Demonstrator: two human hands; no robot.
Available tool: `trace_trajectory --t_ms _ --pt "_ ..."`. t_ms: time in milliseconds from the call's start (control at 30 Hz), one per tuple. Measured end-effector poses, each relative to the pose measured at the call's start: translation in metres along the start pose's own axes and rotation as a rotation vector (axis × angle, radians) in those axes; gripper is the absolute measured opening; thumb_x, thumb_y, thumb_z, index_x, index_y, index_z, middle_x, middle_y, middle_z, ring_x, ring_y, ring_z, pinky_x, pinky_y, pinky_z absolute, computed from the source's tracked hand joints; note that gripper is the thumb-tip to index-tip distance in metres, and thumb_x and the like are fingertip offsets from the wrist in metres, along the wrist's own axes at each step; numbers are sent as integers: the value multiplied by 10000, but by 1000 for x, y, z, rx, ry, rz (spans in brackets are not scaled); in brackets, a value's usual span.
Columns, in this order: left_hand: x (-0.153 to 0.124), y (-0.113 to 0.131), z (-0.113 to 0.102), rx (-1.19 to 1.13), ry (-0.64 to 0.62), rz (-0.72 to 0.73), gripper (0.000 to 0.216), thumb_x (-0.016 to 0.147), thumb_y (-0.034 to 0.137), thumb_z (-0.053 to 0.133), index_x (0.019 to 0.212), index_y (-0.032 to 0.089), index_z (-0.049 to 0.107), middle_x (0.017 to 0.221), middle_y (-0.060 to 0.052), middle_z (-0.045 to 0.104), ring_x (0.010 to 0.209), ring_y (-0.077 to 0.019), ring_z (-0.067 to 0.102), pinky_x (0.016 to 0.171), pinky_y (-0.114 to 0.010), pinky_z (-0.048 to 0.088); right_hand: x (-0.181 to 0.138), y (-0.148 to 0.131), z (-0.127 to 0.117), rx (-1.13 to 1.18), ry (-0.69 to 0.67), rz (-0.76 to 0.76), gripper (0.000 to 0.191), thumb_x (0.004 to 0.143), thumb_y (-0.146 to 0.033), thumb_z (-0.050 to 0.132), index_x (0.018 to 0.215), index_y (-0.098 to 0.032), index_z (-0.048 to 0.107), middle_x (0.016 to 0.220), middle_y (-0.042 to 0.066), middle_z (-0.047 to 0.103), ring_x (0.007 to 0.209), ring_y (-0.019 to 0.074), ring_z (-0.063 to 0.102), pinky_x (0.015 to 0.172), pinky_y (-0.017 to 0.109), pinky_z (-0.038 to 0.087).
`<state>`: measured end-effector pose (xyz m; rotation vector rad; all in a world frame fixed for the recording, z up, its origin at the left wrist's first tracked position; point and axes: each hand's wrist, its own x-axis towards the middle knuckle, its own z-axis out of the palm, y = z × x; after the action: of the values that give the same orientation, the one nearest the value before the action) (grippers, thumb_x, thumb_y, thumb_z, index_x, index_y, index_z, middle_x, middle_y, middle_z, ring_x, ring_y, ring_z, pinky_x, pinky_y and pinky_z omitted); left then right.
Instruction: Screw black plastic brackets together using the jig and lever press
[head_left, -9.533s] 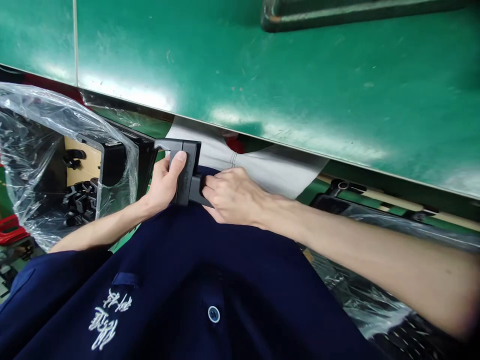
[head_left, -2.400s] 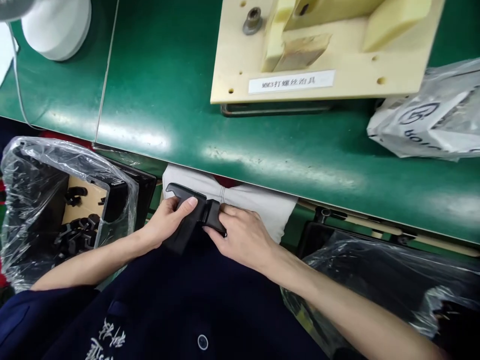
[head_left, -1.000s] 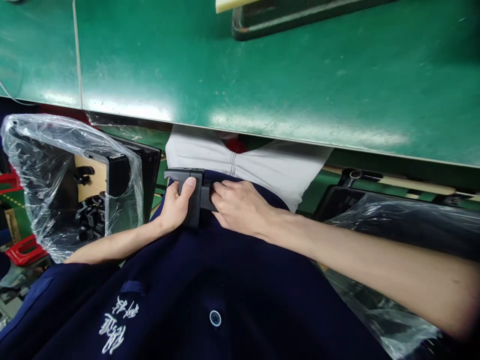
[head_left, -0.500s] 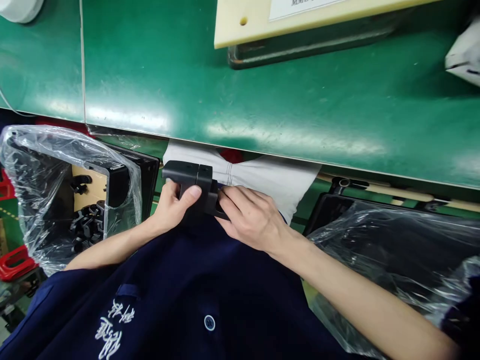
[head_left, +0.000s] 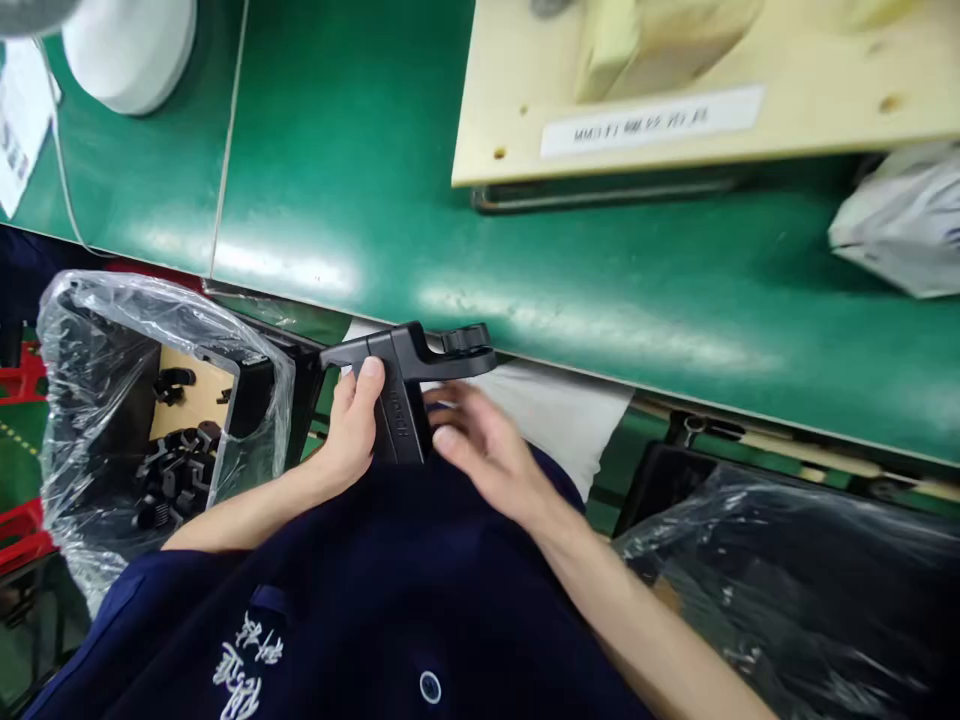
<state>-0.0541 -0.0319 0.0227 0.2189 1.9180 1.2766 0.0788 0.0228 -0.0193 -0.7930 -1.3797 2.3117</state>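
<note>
My left hand (head_left: 346, 435) is closed on a black plastic part (head_left: 399, 405), thumb across its front face. The part has a broad body with raised lettering and an arm with a rounded end sticking out to the right. It is held in front of my dark blue shirt, just below the table edge. Close to the right side of the body is my right hand (head_left: 491, 445), somewhat blurred, with thumb and fingers apart. Whether its fingertips touch the part I cannot tell.
A plastic-lined black bin (head_left: 251, 400) at left holds several small black parts (head_left: 178, 470). Another plastic-covered bin (head_left: 750, 570) stands at right. On the green table (head_left: 360, 180) lie a cream fixture board (head_left: 510, 100), a white wrapped bundle (head_left: 900, 225) and a white round object (head_left: 131, 50).
The black part has been turned, so its lettered face and rounded arm now show. My right hand has let go of it and its fingers have spread. The view has shifted.
</note>
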Motion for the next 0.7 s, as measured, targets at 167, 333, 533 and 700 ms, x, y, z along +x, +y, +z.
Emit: trace_trajectory --t_ms 167,333,533,700 --pt "3 17 14 63 -108 237 547 803 705 497 830 178 643 782 -44 652 815 -211 631 755 -317 521 -13 -27 15 8 104 -122 512 836 -443 617 1245 -168 480 1070 93 628 919 205 617 785 334 530" --pt "7 52 22 108 -501 588 496 929 551 384 1280 233 531 1097 -79 686 1043 -254 626 1011 -428 438 -31 -92 -34 -106 611 -394 535 767 -550 600 1160 -195 522 1060 121 640 949 291 630 725 418 541" --pt "78 55 8 583 -106 935 366 891 390 493 1211 218 545 1043 -79 695 932 -266 645 861 -421 496 -46 -199 -142 -229 1117 -732 277 712 -421 626 843 -195 533 745 49 602 500 122 473 421 245 355" --pt "120 26 7 793 128 1202 286 887 301 477 1128 168 555 956 -126 656 903 -302 610 807 -438 495 -13 -251 -209 4 1052 -217 162 771 -297 538 710 -171 456 629 49 577 396 64 329 333 164 211"
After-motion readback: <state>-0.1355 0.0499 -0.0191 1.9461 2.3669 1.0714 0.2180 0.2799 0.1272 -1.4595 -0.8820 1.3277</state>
